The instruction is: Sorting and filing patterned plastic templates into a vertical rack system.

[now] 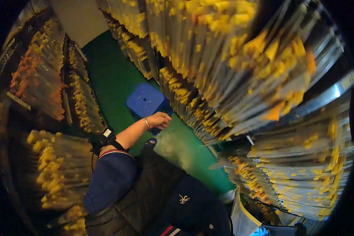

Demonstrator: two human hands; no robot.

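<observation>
My left hand [159, 119] reaches out over the green floor, next to a blue plastic stool [144, 99] with a small hole in its seat. Its fingers are loosely bent and a little apart, and I see nothing in them. A thin bangle [147, 123] circles the wrist, and a dark strap with a small device [107, 133] sits farther up the forearm. My right hand is not in view. On the right, crowded rows of thin, clear-looking sleeves with yellow and orange tabs [240, 59] hang close together, partly blurred.
More tabbed sleeves line the left side [59, 165] of the narrow aisle. A shiny metal rail [334, 92] crosses the right racks. The green floor [106, 67] runs between them. A yellow-edged translucent bag [243, 212] is at the lower right, beside a bright blue item [260, 231].
</observation>
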